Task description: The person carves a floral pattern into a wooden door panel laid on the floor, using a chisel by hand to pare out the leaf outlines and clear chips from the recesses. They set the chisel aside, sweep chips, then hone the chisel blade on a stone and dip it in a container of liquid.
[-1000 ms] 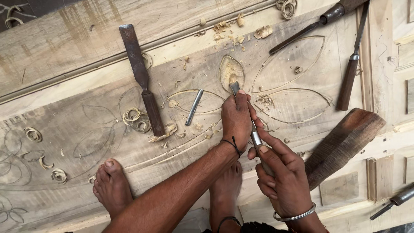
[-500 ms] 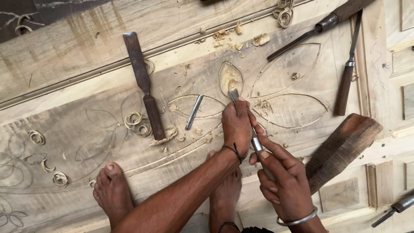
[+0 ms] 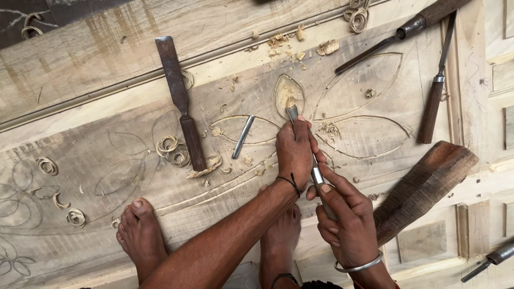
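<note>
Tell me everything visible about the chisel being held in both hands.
The chisel is a slim tool with a grey metal blade and a bright metal ferrule; its handle is hidden inside the right hand. It slants up and left, its tip resting in the small hollowed petal cut into the wood panel. The left hand covers the blade near the tip, fingers wrapped over it. Pale chips lie at the tip.

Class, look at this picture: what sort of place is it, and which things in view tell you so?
Most likely a woodcarving workshop. A wooden panel bears carved leaf outlines, chisels and curled shavings lie on it, and both hands work a gouge into one leaf.
</note>
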`<state>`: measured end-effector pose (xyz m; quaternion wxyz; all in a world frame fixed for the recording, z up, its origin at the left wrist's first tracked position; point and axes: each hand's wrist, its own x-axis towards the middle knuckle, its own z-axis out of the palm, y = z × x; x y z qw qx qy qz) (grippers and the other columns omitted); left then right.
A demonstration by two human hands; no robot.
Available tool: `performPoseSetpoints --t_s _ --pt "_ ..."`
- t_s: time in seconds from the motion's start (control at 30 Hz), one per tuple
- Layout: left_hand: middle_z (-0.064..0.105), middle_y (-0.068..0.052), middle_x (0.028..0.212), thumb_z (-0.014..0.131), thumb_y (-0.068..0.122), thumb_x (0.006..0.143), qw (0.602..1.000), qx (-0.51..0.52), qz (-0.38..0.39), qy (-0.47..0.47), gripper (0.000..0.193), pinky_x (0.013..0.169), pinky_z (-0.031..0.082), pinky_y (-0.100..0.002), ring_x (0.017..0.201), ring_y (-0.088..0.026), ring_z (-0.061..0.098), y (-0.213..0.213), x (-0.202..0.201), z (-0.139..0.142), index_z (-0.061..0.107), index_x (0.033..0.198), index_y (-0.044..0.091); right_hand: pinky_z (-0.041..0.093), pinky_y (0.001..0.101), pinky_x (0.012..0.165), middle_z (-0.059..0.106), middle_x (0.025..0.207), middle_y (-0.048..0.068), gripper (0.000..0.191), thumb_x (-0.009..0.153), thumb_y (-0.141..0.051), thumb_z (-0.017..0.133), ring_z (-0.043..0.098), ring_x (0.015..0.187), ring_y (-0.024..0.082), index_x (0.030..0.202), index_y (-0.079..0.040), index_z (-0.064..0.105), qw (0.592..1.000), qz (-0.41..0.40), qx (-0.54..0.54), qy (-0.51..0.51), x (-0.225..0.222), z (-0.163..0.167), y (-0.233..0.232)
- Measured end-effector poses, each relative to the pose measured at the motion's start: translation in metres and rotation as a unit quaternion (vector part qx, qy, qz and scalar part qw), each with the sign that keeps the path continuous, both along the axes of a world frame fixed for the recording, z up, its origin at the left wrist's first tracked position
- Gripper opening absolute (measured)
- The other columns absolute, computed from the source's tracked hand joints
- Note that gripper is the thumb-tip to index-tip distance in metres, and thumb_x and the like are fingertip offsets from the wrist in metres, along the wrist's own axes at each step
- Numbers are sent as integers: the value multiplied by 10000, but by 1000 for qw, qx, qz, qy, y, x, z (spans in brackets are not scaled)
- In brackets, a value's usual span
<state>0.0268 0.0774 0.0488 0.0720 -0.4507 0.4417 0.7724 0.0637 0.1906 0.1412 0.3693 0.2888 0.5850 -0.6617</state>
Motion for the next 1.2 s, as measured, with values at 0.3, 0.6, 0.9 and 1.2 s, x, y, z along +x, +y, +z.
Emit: performPoseSetpoints --t_s 0.3,0.6,0.9,1.2 --pt "519 -16 551 373 361 1099 1000 10 -1 6 429 349 465 -284 395 -128 562 -3 2 1 558 960 1 206 189 293 640 875 91 472 979 -67 521 305 414 27 1446 -16 564 1000 -16 -17 19 8 -7 -1" --pt "538 -29 562 367 356 1101 1000 5 -2 1 430 363 491 -302 425 -140 586 -14 -10 7 561 954 2 219 190 299 642 877 105 507 992 -66 518 303 415 25 1497 -29 526 998 -1 -41 51 0 -9 -13" --pt "516 -33 549 360 327 1086 999 43 4 2 405 381 493 -316 413 -165 575 -7 -1 6 546 957 -9 214 195 292 655 875 108 497 971 -61 518 300 411 29 1465 -27 560 1000 -1 -17 -5 -2 4 -3" --pt "515 -45 539 359 323 1081 999 33 1 -7 403 377 490 -313 405 -170 572 -6 -9 5 540 949 -12 200 197 277 665 868 92 494 939 -27 514 287 384 25 1429 -40 578 1000 10 19 -6 -15 9 -7"
